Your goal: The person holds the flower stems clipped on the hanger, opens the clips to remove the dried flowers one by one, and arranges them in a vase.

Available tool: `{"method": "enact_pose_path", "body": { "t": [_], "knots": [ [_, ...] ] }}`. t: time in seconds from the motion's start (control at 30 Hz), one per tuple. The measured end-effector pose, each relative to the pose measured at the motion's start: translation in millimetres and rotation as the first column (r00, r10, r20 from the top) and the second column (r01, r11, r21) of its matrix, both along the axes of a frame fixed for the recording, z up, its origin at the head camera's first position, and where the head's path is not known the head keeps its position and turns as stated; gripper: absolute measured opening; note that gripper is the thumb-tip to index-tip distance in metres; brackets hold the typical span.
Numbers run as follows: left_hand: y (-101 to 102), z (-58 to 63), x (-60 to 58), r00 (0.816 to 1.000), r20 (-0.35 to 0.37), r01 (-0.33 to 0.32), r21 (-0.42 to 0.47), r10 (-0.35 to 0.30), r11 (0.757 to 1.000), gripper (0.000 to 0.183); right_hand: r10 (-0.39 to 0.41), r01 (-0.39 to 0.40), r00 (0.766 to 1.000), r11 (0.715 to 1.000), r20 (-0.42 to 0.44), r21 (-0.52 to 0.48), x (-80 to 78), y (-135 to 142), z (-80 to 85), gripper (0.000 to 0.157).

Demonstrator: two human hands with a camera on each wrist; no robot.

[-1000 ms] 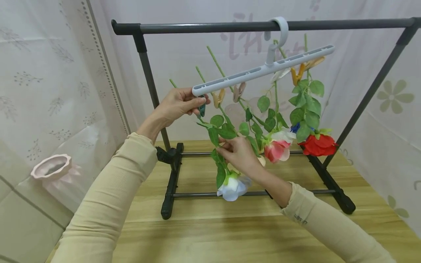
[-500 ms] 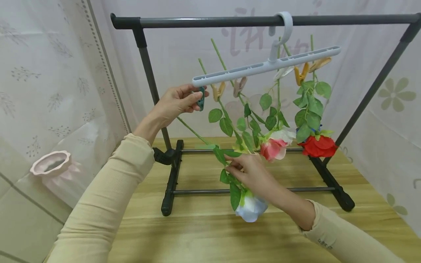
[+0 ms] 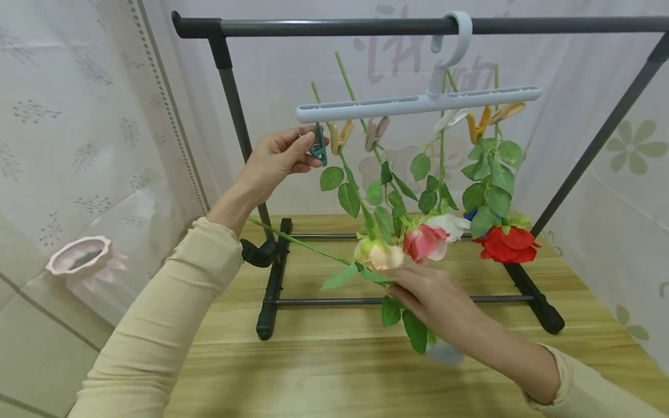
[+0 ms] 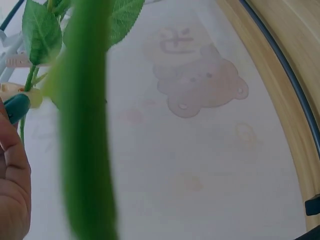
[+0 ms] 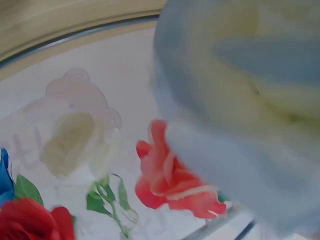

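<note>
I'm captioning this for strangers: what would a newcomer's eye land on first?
Probably the red flower, hanging head-down below the right end of the pale hanger. Next comes the left hand, pinching a teal clip under its left end. Then the right hand, lower down, holding a pale blue flower by its stem.

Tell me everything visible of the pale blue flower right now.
The pale blue flower has a soft, fabric-like bloom, broad green leaves and a long thin green stem. It slants down to the right in the head view, bloom lowest. The right grip holds it partway along, hiding part of the bloom. The stem lies below the teal clip, not in it. Whether it touches the peach flower is unclear.
</note>
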State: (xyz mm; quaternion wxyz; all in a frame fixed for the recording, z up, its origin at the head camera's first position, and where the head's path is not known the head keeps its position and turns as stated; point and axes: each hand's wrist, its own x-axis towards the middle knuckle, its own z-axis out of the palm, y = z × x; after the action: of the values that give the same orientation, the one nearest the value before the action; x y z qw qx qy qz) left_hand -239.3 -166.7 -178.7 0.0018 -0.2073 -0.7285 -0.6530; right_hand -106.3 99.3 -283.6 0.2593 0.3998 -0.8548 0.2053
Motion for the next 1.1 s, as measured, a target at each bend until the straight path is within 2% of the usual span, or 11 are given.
{"method": "enact_pose_path", "body": {
  "t": [0.23, 0.57, 0.7, 0.8, 0.9, 1.0, 1.1],
  "knots": [
    [0.6, 1.4, 9.6, 0.996, 0.052, -0.078, 0.083, 0.074, 0.993, 0.043, 0.048, -0.046, 0.992, 0.999, -0.113, 0.019, 4.1, -0.1, 8.3, 0.038],
    [-1.5, 4.8, 16.7, 0.993, -0.013, -0.112, 0.074, 0.113, 0.991, 0.042, 0.050, -0.036, 0.973, 0.997, -0.225, 0.066, 5.1, 2.3, 17.1, 0.046],
    [-3.1, 2.1, 26.9, 0.988, -0.042, -0.146, 0.020, 0.146, 0.989, 0.043, 0.041, -0.027, 0.969, 0.998, -0.245, 0.058, 7.5, 7.5, 20.4, 0.049],
    [-6.1, -8.5, 43.5, 0.980, -0.128, -0.163, -0.087, 0.151, 0.983, 0.042, 0.041, -0.029, 0.970, 0.998, -0.238, 0.053, 9.3, 9.7, 21.3, 0.052],
    [-7.4, -27.4, 66.1, 0.956, -0.275, -0.167, -0.221, 0.103, 0.961, 0.036, 0.047, -0.037, 0.970, 0.998, -0.238, 0.049, 10.9, 10.5, 21.4, 0.053],
    [-7.7, -47.6, 89.4, 0.904, -0.427, -0.152, -0.359, -0.018, 0.921, 0.030, 0.053, -0.044, 0.965, 0.998, -0.256, 0.042, 12.0, 10.6, 21.7, 0.052],
    [-8.3, -61.2, 107.9, 0.838, -0.518, -0.144, -0.514, -0.172, 0.846, 0.030, 0.056, -0.047, 0.963, 0.998, -0.265, 0.041, 12.8, 10.8, 22.3, 0.048]
  ]
}}
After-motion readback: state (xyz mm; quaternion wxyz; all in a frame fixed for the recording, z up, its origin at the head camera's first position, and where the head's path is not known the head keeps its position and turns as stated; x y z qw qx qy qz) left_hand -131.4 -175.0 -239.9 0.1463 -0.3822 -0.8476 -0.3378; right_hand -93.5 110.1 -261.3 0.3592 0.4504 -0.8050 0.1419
